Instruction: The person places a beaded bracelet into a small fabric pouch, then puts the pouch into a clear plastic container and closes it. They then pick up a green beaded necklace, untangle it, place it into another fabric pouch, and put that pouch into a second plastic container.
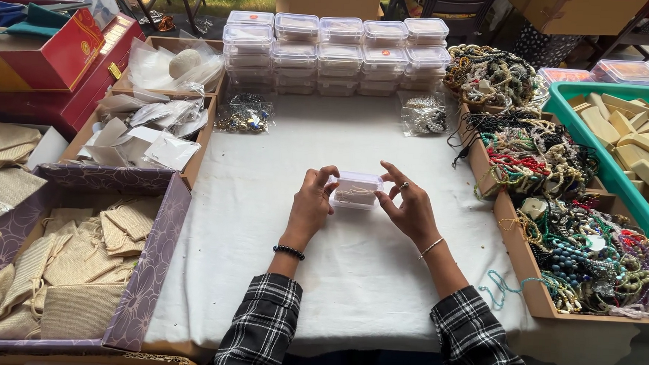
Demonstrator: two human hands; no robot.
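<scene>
both hands pinch a small clear plastic box (355, 190) over the white tablecloth (350, 264) — left hand (311, 204) closed on its left end, right hand (409, 207) on its right end. stacked clear boxes (337, 52) well beyond the grip — bead necklaces (556, 214) off right.

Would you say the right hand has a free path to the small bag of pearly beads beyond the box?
Probably yes: bare white cloth separates the right hand from the bead bag, though it holds the clear box.
</scene>
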